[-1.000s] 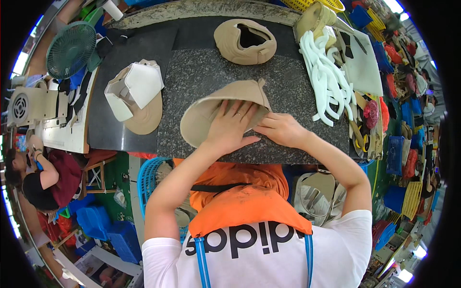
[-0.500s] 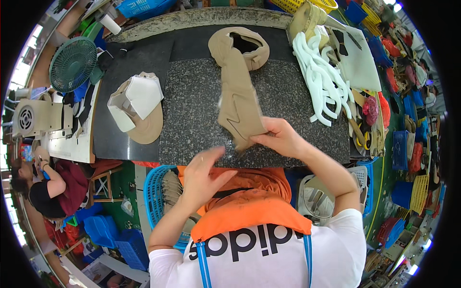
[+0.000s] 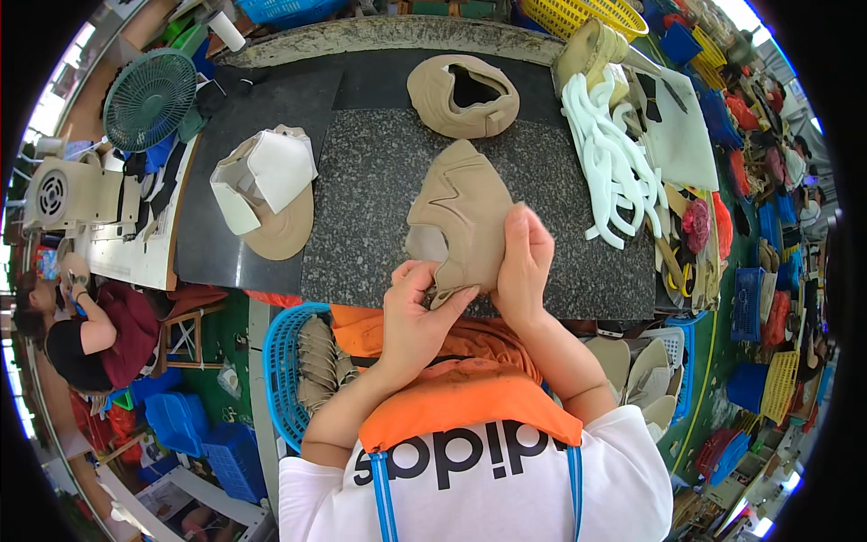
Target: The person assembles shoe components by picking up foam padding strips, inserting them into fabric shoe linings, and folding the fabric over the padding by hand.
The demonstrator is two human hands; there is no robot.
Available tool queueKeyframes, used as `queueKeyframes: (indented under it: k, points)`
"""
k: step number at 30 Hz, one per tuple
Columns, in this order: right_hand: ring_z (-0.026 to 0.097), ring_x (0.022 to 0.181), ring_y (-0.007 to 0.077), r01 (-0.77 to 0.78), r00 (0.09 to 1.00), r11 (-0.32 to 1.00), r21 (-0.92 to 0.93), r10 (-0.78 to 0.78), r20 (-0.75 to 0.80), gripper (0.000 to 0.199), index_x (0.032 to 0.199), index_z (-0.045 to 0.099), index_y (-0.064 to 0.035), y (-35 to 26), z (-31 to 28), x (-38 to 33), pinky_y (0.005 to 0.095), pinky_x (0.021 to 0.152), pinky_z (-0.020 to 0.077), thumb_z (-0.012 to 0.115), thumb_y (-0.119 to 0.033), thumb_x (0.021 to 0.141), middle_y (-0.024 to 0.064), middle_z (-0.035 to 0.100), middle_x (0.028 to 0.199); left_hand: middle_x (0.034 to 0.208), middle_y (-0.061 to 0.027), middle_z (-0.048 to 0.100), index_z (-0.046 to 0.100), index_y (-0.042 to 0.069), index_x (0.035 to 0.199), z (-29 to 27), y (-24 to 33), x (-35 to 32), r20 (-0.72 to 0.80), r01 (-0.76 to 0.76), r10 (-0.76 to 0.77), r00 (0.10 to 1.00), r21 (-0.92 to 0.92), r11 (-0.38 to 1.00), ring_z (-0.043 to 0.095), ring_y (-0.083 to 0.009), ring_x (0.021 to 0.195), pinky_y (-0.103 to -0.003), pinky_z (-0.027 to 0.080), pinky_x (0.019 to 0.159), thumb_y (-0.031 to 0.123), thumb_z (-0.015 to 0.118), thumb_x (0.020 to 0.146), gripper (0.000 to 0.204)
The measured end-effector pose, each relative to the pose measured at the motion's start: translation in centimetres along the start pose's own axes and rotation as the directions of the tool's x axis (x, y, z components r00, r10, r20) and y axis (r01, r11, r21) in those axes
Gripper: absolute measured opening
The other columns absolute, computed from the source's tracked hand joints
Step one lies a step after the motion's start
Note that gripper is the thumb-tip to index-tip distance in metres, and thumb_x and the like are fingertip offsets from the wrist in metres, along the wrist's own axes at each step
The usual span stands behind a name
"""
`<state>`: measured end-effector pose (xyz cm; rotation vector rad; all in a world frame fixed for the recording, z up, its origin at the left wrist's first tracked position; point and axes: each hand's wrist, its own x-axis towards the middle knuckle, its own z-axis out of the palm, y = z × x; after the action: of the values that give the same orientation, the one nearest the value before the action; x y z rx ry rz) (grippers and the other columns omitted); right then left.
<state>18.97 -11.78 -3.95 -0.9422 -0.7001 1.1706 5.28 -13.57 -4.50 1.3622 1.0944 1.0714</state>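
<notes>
A tan shoe upper [image 3: 465, 203] with stitched zigzag lines is held up over the near part of the speckled dark work surface [image 3: 361, 181]. My left hand [image 3: 417, 312] pinches its lower edge, thumb in front, beside a curved cut-out. Along its right edge, my right hand [image 3: 526, 266] rests with fingers stretched upward, touching the side without gripping it. Beyond lies another tan upper [image 3: 433, 98], its dark opening facing up. To the left sits a tan piece with white lining panels [image 3: 271, 185].
White foam strips [image 3: 610, 163] lie piled at the right, near scissors with yellow handles [image 3: 685, 275]. A green fan [image 3: 149, 99] stands at the far left. Below the bench edge is a blue basket [image 3: 282, 388] with stacked tan pieces. A co-worker [image 3: 90, 334] sits at the left.
The long tan piece that stretched toward the far upper is now a shorter, rounded shape nearer me. My left hand has taken hold of its lower edge; my right hand has released its pinch.
</notes>
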Motion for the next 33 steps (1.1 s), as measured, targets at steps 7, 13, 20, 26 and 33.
queueKeyframes:
  k: [7, 13, 20, 26, 33]
  points:
    - [0.042, 0.065, 0.0026, 0.288, 0.947, 0.871, -0.399, -0.320, -0.015, 0.031, 0.084, 0.054, -0.0011, -0.3, 1.5, -0.2, 0.0199, 0.057, 0.0373, 0.038, -0.022, 0.100, -0.0038, 0.050, 0.071, 0.100, -0.0054, 0.062, 0.059, -0.001, 0.102, 0.2, 1.4, 0.0, 0.056, 0.152, -0.143, 0.988, -0.480, 0.864, 0.057, -0.0109, 0.094, -0.025, 0.047, 0.081, 0.002, 0.065, 0.083, 0.020]
    - [0.044, 0.068, 0.0020, 0.074, 0.983, 0.993, -0.087, -0.058, 0.175, 0.033, 0.083, 0.057, -0.0013, 0.3, 2.0, 1.3, 0.0202, 0.058, 0.0382, 0.041, -0.025, 0.100, -0.0036, 0.055, 0.076, 0.102, -0.0092, 0.062, 0.056, -0.001, 0.106, -0.2, 4.0, 0.9, 0.124, 0.269, -0.253, 0.960, -0.669, 0.693, 0.059, -0.0171, 0.094, -0.032, 0.045, 0.088, 0.004, 0.064, 0.084, 0.024]
    - [0.054, 0.065, 0.0063, -0.074, 0.995, 0.996, 0.056, 0.078, -0.064, 0.038, 0.101, 0.060, -0.0018, -2.1, 2.7, 4.2, 0.0230, 0.058, 0.0456, 0.039, -0.034, 0.099, 0.0011, 0.060, 0.076, 0.084, -0.0099, 0.059, 0.057, -0.001, 0.104, -1.6, 3.7, 0.5, 0.147, -0.566, 0.586, 0.797, 0.520, 0.640, 0.057, -0.0232, 0.083, -0.041, 0.043, 0.084, 0.008, 0.071, 0.073, 0.035]
    - [0.029, 0.039, 0.0111, -0.457, 0.841, 0.686, 0.566, 0.541, 0.023, 0.033, 0.078, 0.051, -0.0097, -0.3, 0.1, 5.0, 0.0280, 0.039, 0.0273, 0.040, -0.034, 0.098, -0.0012, 0.033, 0.049, 0.105, -0.0087, 0.059, 0.054, 0.005, 0.114, -1.6, -1.1, -0.9, 0.095, 0.207, -0.185, 0.978, -0.526, 0.825, 0.057, -0.0232, 0.098, -0.039, 0.045, 0.088, 0.022, 0.057, 0.090, 0.030]
    - [0.057, 0.070, 0.0196, 0.454, 0.793, 0.504, -0.735, -0.605, 0.075, 0.029, 0.105, 0.056, -0.0036, 0.0, -3.2, 3.4, 0.0324, 0.066, 0.0464, 0.064, -0.020, 0.083, 0.0058, 0.057, 0.074, 0.124, -0.0085, 0.055, 0.042, 0.009, 0.132, -1.5, -2.3, 2.1, 0.151, 0.225, -0.205, 0.967, -0.884, 0.411, 0.050, -0.0241, 0.119, -0.042, 0.037, 0.102, 0.025, 0.045, 0.096, 0.040]
